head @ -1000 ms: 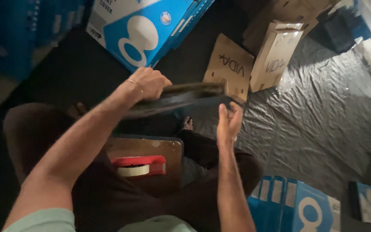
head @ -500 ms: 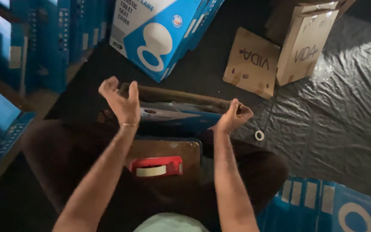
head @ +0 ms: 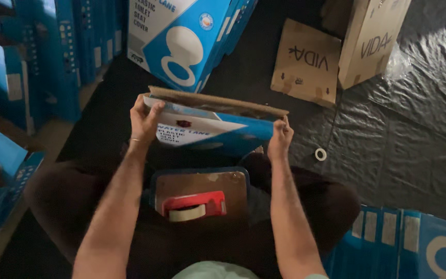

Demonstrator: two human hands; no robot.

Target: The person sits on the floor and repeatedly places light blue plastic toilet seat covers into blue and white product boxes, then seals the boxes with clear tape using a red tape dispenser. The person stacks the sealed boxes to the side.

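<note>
I hold a folded blue and white cardboard box [head: 210, 124] in front of me, its brown inner flap showing along the top edge. My left hand [head: 143, 120] grips its left end and my right hand [head: 281, 138] grips its right end. The box is tilted, its printed face towards me. Below it, on my lap, lies a brown board [head: 200, 191] with a red tape dispenser [head: 193, 205] on it.
A large blue and white box [head: 187, 41] stands behind. Stacks of blue boxes [head: 37, 62] line the left side, and flat blue boxes [head: 414, 243] lie at lower right. Two brown cartons [head: 336, 51] stand at the back right on grey plastic sheet [head: 403, 144]. A small tape ring [head: 320, 154] lies on the floor.
The flat box has been lifted and tilted up so its printed face shows. My hands, held open half a second ago, now grip its two ends.
</note>
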